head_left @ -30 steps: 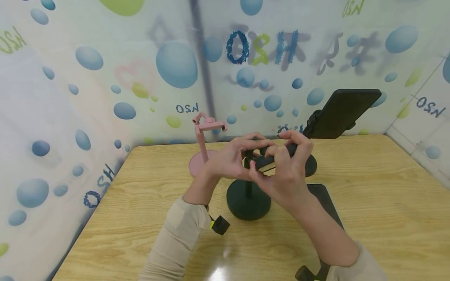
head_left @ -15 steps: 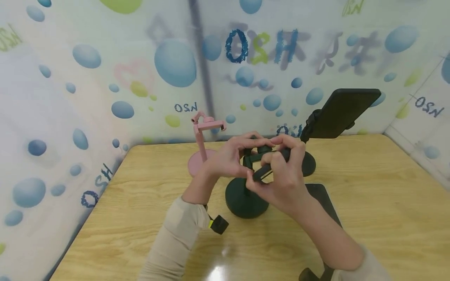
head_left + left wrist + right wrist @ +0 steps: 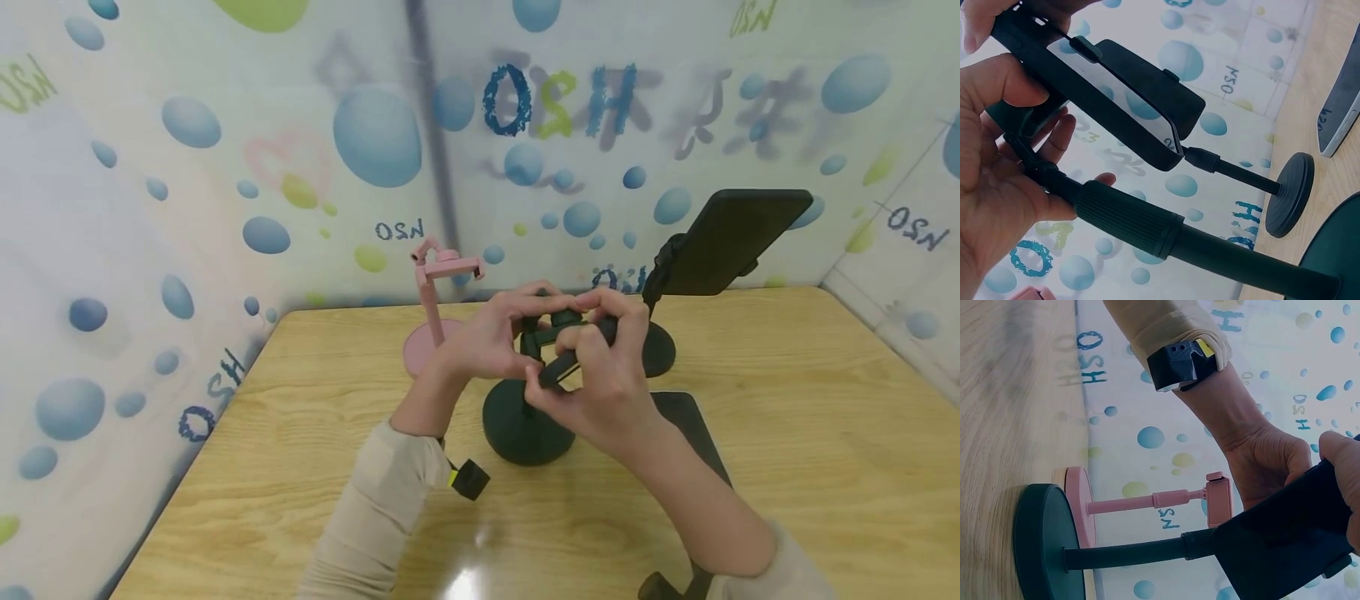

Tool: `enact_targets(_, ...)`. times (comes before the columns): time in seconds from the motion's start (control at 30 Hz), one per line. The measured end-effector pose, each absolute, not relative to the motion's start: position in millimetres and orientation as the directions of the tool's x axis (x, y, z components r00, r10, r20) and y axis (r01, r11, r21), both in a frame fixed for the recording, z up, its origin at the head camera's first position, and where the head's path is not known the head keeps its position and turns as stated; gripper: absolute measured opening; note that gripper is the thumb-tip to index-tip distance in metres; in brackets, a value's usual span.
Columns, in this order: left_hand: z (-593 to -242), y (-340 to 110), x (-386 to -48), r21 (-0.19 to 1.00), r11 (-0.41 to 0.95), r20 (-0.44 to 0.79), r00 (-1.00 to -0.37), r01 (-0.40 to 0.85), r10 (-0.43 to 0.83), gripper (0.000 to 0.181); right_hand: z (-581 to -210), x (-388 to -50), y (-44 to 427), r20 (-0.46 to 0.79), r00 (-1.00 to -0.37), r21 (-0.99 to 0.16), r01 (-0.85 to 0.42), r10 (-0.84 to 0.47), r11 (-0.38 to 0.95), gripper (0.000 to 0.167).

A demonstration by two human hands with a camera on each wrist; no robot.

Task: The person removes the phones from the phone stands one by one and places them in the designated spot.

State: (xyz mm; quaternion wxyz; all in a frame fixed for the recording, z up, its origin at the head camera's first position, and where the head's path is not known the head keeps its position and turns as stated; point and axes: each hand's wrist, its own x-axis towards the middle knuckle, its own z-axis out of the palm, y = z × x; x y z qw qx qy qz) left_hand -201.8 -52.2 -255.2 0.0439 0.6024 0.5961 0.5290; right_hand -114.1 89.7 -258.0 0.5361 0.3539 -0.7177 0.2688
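At the centre of the frame, we see a person's left hand [image 3: 491,337] curl its thumb and fingers round the head of a dark green stand with a round base [image 3: 525,427], while the right hand [image 3: 611,367] pinches a black rectangular phone [image 3: 1094,97], tilted, beside that head. Fingers cover the spot, so we cannot tell whether phone and stand are joined. Behind, left of centre, rises a pink stand with a round base [image 3: 428,310]; towards the upper right, a black stand with a round base [image 3: 660,350] bears a black rectangular slab [image 3: 738,242]. A flat dark rectangular device [image 3: 686,421] lies on the wood-grain worktop [image 3: 322,392].
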Motion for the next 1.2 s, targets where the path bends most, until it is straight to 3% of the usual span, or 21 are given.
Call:
enact_targets(0.97,-257.8,-50.1,-200.8,0.69,-0.255,0.579,-0.305,0.677,0.757,0.058,-257.8,-114.5,92.3,0.955,-0.186,-0.018,-0.817,-0.233,0.577,0.027)
enact_targets(1.2,-259.6,-50.1,-200.9,0.61,-0.223,0.619,-0.282,0.76,0.733,0.059,-256.8,-115.3,93.8,0.948,-0.192,-0.016,-0.826,-0.255,0.563,0.026)
